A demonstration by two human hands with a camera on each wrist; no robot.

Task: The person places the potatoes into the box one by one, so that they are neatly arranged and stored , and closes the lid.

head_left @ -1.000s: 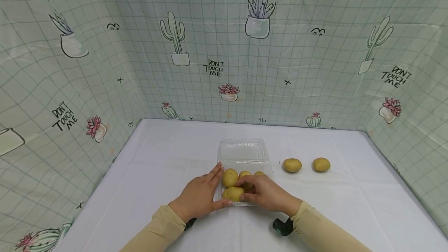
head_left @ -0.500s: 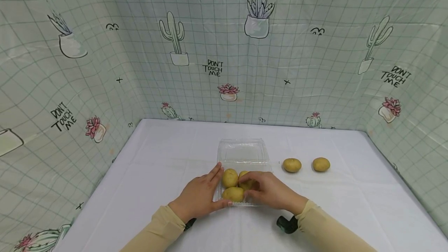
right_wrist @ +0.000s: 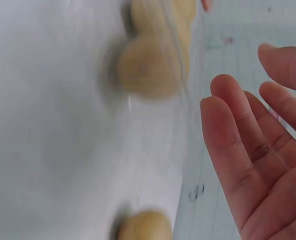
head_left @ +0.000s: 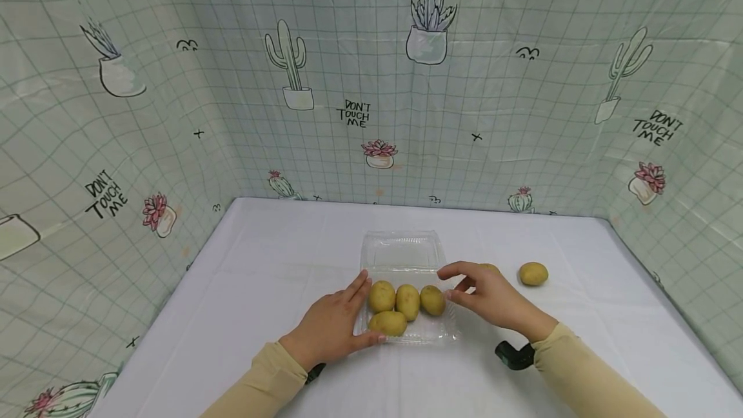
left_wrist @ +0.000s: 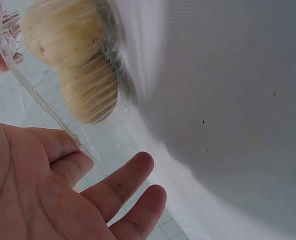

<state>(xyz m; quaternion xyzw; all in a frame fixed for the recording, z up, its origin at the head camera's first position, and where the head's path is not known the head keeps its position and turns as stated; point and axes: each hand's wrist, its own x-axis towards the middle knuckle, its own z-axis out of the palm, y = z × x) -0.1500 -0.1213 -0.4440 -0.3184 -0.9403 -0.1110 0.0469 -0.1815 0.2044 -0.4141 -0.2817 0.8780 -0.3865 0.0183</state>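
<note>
A clear plastic clamshell container [head_left: 418, 339] lies open on the table, its lid [head_left: 403, 251] folded back. Several potatoes [head_left: 408, 302] sit inside, one of them lying crosswise at the front left. My left hand [head_left: 329, 328] holds the container's left front corner, thumb on the front rim and fingertips along the left side. The left wrist view shows two bent fingers at the rim [left_wrist: 43, 102] and two others extended. Past the container's right side, my right hand [head_left: 484, 292] hovers with loosely bent fingers and nothing in them. It partly hides a potato [head_left: 489, 268] on the table.
Another potato [head_left: 533, 273] lies farther right on the white tablecloth [head_left: 278, 237]. Cactus-print fabric [head_left: 377, 82] walls in the back and both sides. A dark wrist camera mount [head_left: 513, 355] hangs under the right wrist.
My right hand has let go of the potatoes in the container and moved right, toward the loose potatoes, uncovering those inside. The left hand has stayed in place.
</note>
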